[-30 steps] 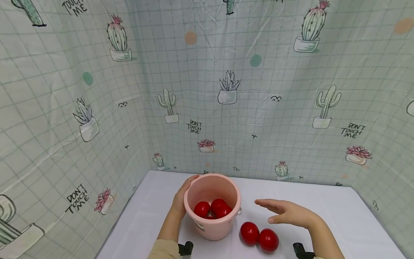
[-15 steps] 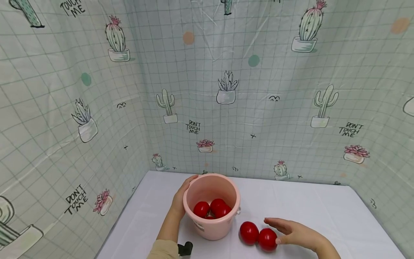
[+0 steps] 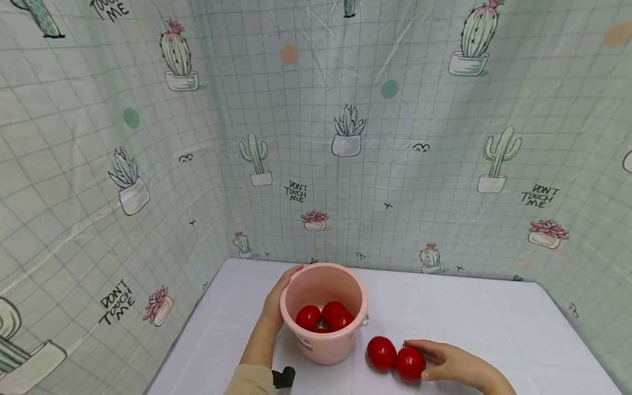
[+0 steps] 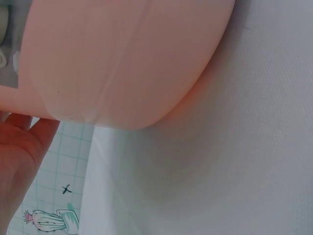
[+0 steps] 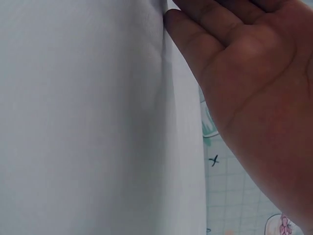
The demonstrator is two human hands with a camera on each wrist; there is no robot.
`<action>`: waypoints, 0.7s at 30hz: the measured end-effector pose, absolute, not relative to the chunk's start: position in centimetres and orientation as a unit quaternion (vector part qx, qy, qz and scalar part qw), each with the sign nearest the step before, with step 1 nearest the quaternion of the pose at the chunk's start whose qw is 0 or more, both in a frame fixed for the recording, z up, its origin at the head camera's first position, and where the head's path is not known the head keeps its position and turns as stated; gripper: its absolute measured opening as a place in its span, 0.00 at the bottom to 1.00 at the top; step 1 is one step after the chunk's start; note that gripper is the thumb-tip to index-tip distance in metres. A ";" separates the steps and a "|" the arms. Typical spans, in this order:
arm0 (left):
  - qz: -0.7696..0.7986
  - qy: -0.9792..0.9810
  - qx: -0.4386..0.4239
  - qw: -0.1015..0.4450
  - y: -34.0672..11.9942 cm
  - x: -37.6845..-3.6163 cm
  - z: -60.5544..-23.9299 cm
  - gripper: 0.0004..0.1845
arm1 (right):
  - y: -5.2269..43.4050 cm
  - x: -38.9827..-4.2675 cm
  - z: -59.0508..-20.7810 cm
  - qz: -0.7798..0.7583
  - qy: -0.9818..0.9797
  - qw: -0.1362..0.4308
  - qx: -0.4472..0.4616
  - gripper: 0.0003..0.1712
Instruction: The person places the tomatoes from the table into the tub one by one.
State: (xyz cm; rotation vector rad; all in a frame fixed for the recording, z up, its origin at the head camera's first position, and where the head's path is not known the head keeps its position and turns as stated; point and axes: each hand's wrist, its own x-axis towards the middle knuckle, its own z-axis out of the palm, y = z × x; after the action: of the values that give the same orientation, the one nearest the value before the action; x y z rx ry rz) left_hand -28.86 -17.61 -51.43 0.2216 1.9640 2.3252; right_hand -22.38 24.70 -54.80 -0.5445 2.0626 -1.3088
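Observation:
A pink bucket [image 3: 324,348] stands on the table with several red tomatoes [image 3: 308,317] inside. My left hand [image 3: 278,299] holds its left side, fingers along the outer wall up to the far rim. That hand [image 4: 19,156] also shows at the bucket's wall [image 4: 122,58] in the left wrist view. Two more tomatoes lie touching each other right of the bucket: one nearer to it [image 3: 381,354], one farther right [image 3: 410,364]. My right hand [image 3: 451,363] is at the farther one, fingers on its far side and thumb at its near right edge. The right wrist view shows the palm [image 5: 264,93], without any tomato.
The table carries a white cover [image 3: 474,307]. A cloth with cactus prints [image 3: 395,175] hangs behind it and along both sides. The bucket has a small handle knob [image 3: 365,320] on its right side.
My right hand has come down and toward me from above the table to the right-hand tomato, then closer around it. The left hand, bucket and tomatoes stay in place.

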 end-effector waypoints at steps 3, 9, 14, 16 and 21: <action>0.761 0.643 0.072 0.044 -17.6 -28.9 -51.4 0.27 | 24.7 -22.2 -54.9 -0.497 0.784 0.310 -0.207 0.36; 0.766 0.637 0.070 0.042 -17.6 -29.0 -51.4 0.28 | 24.7 -22.1 -54.9 -0.499 0.785 0.301 -0.210 0.34; 0.765 0.639 0.071 0.039 -17.5 -28.9 -51.5 0.28 | 24.6 -22.0 -55.1 -0.504 0.789 0.300 -0.183 0.35; 0.763 0.642 0.071 0.039 -17.5 -28.9 -51.5 0.27 | 24.5 -21.9 -55.2 -0.502 0.794 0.298 -0.170 0.37; 0.761 0.644 0.069 0.041 -17.6 -28.8 -51.5 0.27 | 24.6 -21.9 -55.3 -0.496 0.801 0.292 -0.165 0.37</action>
State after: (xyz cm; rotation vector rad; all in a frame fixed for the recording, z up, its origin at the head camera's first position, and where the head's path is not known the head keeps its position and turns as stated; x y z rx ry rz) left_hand -28.85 -17.56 -51.50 0.2122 1.9718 2.3300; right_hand -21.88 24.57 -55.28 -0.4394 2.1340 -1.3231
